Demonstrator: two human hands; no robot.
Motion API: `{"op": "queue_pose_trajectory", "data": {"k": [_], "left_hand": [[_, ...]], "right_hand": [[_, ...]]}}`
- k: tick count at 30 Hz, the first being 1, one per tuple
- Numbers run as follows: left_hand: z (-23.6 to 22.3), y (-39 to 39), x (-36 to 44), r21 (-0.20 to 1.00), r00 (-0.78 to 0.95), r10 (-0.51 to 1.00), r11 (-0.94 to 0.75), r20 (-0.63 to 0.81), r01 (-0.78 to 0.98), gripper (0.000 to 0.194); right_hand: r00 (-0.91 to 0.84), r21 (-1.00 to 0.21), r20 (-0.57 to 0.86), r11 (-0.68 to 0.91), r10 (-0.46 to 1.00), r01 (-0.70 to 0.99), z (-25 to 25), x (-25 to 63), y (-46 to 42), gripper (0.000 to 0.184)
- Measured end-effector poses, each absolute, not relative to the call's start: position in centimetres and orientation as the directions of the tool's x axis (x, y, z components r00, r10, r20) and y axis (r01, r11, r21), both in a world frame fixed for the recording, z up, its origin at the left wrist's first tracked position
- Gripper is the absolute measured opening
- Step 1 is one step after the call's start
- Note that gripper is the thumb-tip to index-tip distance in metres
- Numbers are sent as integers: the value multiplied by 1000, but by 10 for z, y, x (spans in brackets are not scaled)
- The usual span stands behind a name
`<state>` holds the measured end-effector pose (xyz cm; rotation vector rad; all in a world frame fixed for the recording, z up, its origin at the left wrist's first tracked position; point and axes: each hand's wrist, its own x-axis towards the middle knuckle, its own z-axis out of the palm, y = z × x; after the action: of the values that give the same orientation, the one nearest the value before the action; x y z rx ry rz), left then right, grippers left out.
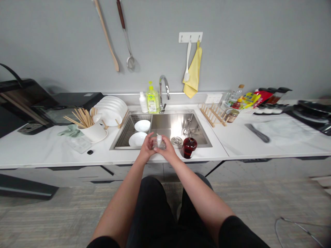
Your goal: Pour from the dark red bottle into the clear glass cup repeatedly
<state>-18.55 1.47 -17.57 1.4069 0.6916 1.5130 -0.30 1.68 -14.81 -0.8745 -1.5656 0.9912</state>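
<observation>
Both my hands are closed around a small clear pump bottle (159, 141) with a white top, held over the front edge of the sink (168, 120). My left hand (148, 147) grips its left side, with the fingertips raised. From the right, my right hand (168, 148) wraps round it, thumb toward the front. Just right of that hand, a dark red glass jar (189, 148) stands at the sink's front rim. Two white bowls, a nearer one (137, 139) and a farther one (142, 125), sit in the rack on the sink's left.
Behind the sink stand a chrome faucet (162, 93), a green soap bottle (152, 100) and a white bottle (143, 102). White plates (111, 110) and a chopstick holder (94, 132) are on the left. To the right are a wooden rack (212, 115) and condiments.
</observation>
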Motion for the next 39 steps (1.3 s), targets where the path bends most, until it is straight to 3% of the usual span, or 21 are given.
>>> {"op": "queue_pose_trajectory", "data": {"k": [3, 7, 9, 15, 20, 26, 34, 39], "left_hand": [[-175, 15, -185, 870, 81, 888, -421, 453, -256, 114], [-175, 15, -184, 871, 71, 895, -408, 441, -275, 115], [-174, 14, -184, 868, 42, 896, -415, 442, -273, 115], [-170, 12, -184, 862, -16, 883, -461, 469, -209, 106], [-168, 11, -184, 847, -81, 879, -475, 470, -238, 102], [-172, 11, -183, 884, -92, 918, -396, 385, -250, 92], [-163, 12, -179, 916, -186, 912, -388, 366, -100, 74], [-136, 12, -182, 947, -185, 929, -310, 321, 84, 49]], "right_hand": [[-273, -902, 410, 432, 870, 23, -147, 2, 19, 75], [-290, -934, 356, 347, 888, -83, -152, 7, 20, 110], [-286, -949, 316, 299, 905, -102, -158, 7, 20, 119], [-189, -948, 313, 319, 931, 4, -168, -2, 21, 96], [-93, -931, 345, 353, 934, 90, -171, -7, 23, 94], [-140, -885, 409, 429, 902, 181, -171, -4, 16, 88], [-201, -877, 358, 403, 912, 263, -162, -2, 11, 87], [-213, -868, 344, 397, 914, 299, -162, -1, 12, 87]]}}
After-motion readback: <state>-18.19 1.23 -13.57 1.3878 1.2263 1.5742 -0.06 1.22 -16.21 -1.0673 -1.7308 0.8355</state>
